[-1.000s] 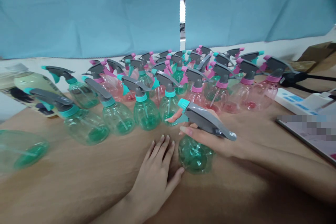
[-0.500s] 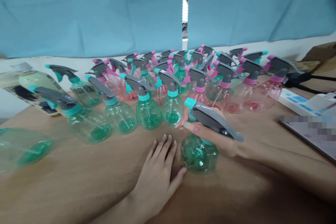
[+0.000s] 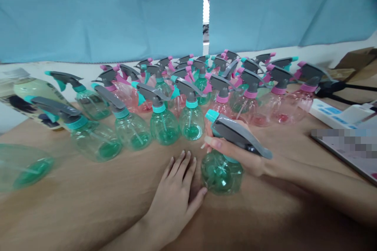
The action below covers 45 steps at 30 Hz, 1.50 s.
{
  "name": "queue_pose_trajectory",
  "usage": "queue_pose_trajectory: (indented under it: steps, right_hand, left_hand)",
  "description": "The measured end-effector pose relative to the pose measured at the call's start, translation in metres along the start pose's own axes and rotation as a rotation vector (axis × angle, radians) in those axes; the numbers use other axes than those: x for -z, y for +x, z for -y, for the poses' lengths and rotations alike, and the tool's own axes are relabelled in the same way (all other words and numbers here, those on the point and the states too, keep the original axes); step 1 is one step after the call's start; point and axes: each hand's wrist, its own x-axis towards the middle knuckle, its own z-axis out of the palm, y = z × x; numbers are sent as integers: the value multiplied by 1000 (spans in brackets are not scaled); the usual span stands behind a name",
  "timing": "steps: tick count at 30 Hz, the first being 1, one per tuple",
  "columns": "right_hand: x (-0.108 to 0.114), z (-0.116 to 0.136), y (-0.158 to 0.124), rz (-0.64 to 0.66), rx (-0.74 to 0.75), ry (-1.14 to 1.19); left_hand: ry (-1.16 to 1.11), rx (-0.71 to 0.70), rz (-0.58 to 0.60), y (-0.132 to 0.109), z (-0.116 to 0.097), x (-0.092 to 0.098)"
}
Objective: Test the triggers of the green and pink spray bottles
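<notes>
My right hand [image 3: 235,153] is wrapped round the neck and trigger of a green spray bottle [image 3: 219,174] with a grey head and turquoise nozzle; the nozzle points away to the left. The trigger is mostly hidden by my fingers. Flat on the wooden table [image 3: 123,188] lies my left hand [image 3: 175,188], fingers stretched, its thumb close to the base of the held bottle. Just beyond my hands stand more green spray bottles, the nearest a clear green one [image 3: 191,123] with a turquoise collar.
Several green and pink spray bottles crowd the back, among them a pink one [image 3: 300,102]. Pale bottles [image 3: 38,94] stand at left. A power strip [image 3: 331,111], a flat screen device [image 3: 347,149] and black cables lie right. A blue curtain [image 3: 103,15] hangs behind.
The view has shifted slightly, so the scene sits a little further left. My right hand still grips the green spray bottle, and my left hand stays flat on the table.
</notes>
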Motion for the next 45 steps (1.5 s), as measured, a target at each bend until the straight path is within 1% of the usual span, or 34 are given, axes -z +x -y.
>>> queue_pose_trajectory:
  steps: [4,8,10,16,19,22,24,34,40,45]
  right_hand:
    - [0,1,2,2,19,9]
    - [-1,4,5,23,-22,21]
    - [0,6,6,32,-11,37]
    - [1,10,3,11,-21,43]
    - [2,9,1,18,-23,69]
    - [2,7,1,26,-32,23]
    - [2,6,1,19,-12,14]
    - [-2,2,0,-22,26,110]
    - [2,11,3,53,-85,33]
    - [3,15,4,67,-88,39]
  left_hand:
    - [-9,-3,-9,-1,1,0]
    - [-24,5,-10,-1,0,0]
    - [-27,5,-7,-1,0,0]
    - [-34,10,-10,-1,0,-1]
    - [-25,12,-8,-1,0,0]
    - [-2,7,8,0,0,0]
    - [4,5,17,0,-1,1]
    - [-35,14,6,0,0,0]
    - [2,10,31,1,0,2]
    - [-7,6,35,0,0,3]
